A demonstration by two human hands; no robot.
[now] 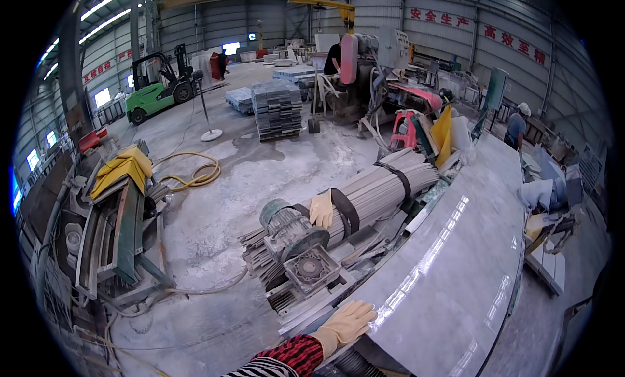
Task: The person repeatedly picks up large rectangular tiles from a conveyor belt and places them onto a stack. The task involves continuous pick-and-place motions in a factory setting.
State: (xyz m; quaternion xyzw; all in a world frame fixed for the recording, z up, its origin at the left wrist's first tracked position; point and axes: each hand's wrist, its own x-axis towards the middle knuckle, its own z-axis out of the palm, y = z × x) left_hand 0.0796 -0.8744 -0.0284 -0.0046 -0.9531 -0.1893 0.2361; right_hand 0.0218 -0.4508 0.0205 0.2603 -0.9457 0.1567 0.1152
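Observation:
In a cream rubber glove, my left hand rests on the near left edge of a large polished pale stone slab. Its fingers lie stretched out over the surface, holding nothing. A red-and-black checked sleeve cover runs up from the glove. Just beyond the hand sits a grey electric motor with a square gearbox housing. Behind it lies a strapped bundle of long thin strips, with a loose cream glove on top. My right hand is out of view.
To the left stands a metal frame under yellow cloth, near a coiled yellow hose. Farther off are stacked stone blocks, a green forklift and a large machine. A person in blue stands beyond the slab.

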